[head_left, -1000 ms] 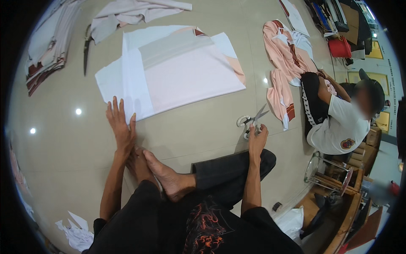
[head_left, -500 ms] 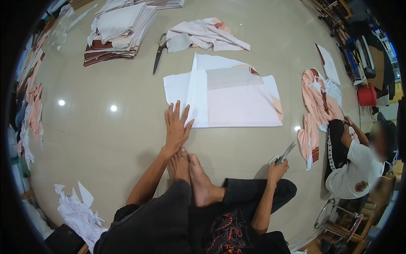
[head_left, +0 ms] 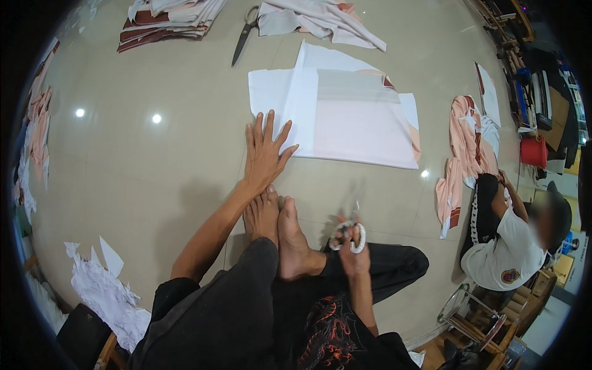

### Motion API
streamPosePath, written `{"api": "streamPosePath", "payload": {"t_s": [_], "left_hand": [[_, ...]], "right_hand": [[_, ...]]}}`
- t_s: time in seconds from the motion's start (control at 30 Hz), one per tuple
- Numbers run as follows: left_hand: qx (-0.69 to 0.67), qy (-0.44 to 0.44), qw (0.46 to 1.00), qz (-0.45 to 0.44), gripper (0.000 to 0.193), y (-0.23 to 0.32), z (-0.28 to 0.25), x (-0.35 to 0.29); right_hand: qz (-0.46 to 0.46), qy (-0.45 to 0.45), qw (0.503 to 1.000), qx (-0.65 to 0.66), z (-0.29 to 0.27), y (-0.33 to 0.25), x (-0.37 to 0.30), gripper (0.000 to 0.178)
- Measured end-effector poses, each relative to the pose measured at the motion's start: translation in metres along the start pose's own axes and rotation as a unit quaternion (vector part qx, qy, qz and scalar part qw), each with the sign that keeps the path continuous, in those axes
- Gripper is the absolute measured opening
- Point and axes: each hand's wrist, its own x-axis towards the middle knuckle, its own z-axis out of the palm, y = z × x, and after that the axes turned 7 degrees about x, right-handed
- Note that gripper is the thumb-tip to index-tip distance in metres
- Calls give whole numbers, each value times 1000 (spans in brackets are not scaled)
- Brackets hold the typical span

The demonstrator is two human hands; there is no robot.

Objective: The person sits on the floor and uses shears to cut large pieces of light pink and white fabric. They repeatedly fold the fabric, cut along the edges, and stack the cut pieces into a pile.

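My left hand lies spread on the near left corner of a folded white and pale pink cloth, which rests flat on the tiled floor. Its fingertips press on the white strip at the cloth's left side. Over my right shin, my right hand grips a pair of scissors with pale wrapped handle loops. The blades point away from me and are smeared by motion. Both my bare feet rest between the hands, close behind the cloth.
Black-handled scissors lie beyond the cloth, beside a crumpled pale cloth and a stack of folded fabric. White scraps lie at near left. At right a co-worker sits by peach garments, near a chair.
My right hand has swung left with the scissors, from beyond my right knee to over my shin. My left hand stays on the cloth. The whole view has shifted a little.
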Motion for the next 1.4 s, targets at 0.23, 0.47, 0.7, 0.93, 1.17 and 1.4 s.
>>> {"api": "streamPosePath", "payload": {"t_s": [0.23,0.47,0.7,0.93,1.17,1.4], "left_hand": [[15,-12,1000,-4,62,-2,2,-1],[13,-26,1000,-7,62,3,2,-1],[16,-35,999,-9,62,2,1,-1],[18,-52,998,-10,63,3,1,0],[25,-52,998,-13,63,0,6,-2],[28,-53,998,-9,64,2,6,-2]], "right_hand": [[38,-37,998,24,60,41,43,69],[-27,-23,990,-140,78,51,66,68],[-49,5,984,-170,84,62,67,61],[-59,20,970,-235,84,58,66,57],[-57,16,981,-187,94,52,72,57],[-70,27,983,-165,109,48,95,57]]}}
